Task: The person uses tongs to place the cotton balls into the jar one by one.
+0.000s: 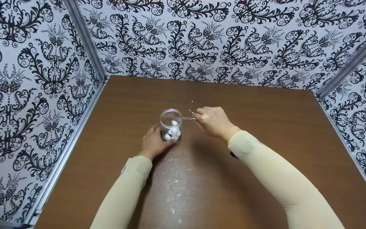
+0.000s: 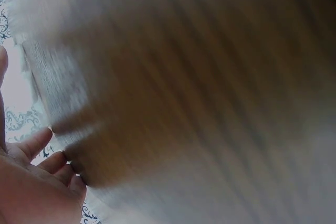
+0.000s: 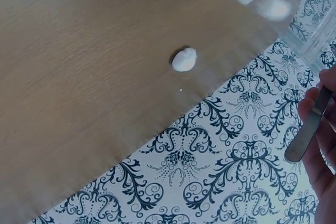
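Observation:
A clear jar (image 1: pixel 171 127) with several white cotton balls (image 1: pixel 172 133) near its bottom stands on the table in the head view. My left hand (image 1: pixel 154 142) grips its lower part, with the thumb across the near side. To the right of the rim, my right hand (image 1: pixel 213 121) pinches metal tweezers (image 1: pixel 187 118), whose prongs point toward the jar. The right wrist view shows one flat, rounded metal end of the tweezers (image 3: pixel 304 135) and a loose cotton ball (image 3: pixel 184 60) lying on the table. I cannot make out that loose ball clearly in the head view.
The brown tabletop (image 1: pixel 265 127) is bounded at the back and sides by patterned panels (image 1: pixel 202 41) with metal corner posts (image 1: pixel 86 41). Beyond the hands, a tiny white speck (image 1: pixel 192 101) lies on the wood.

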